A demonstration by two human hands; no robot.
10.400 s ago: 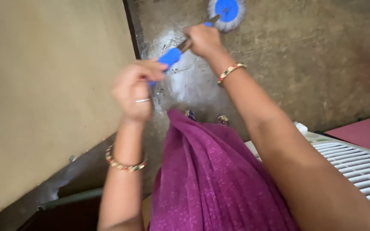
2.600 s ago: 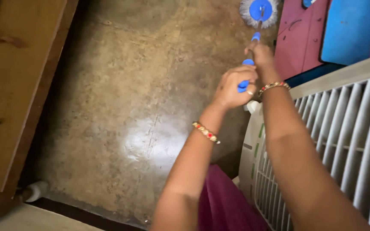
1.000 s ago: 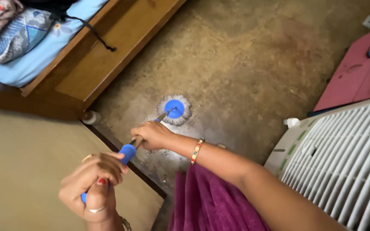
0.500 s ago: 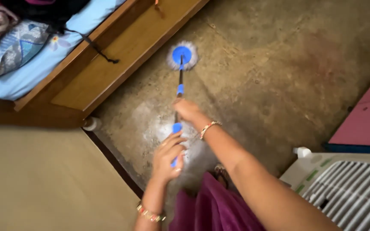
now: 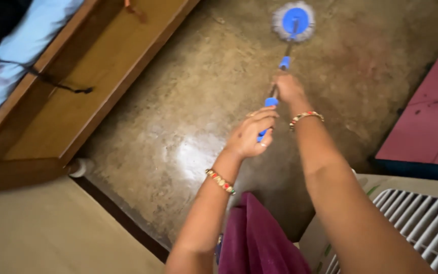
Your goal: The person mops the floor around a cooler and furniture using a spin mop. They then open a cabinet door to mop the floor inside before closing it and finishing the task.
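both hands are closed on the mop handle (image 5: 279,78): the left hand (image 5: 252,134) wraps the blue end grip, the right hand (image 5: 288,90) sits further down. its round mop head (image 5: 293,21) rests on the wet floor (image 5: 188,152). that glossy patch near the person's feet looks slippery, and a wide sweep could knock the pink board (image 5: 427,127).

Open concrete floor (image 5: 188,101) fills the middle of the frame, giving room from the centre up to the top edge. A wooden bed frame (image 5: 77,96) closes off the upper left. A pale wall (image 5: 41,233) blocks the lower left. At the right edge a pink board (image 5: 432,122) narrows the passage, and a white slatted appliance (image 5: 422,223) stands in the lower right corner.
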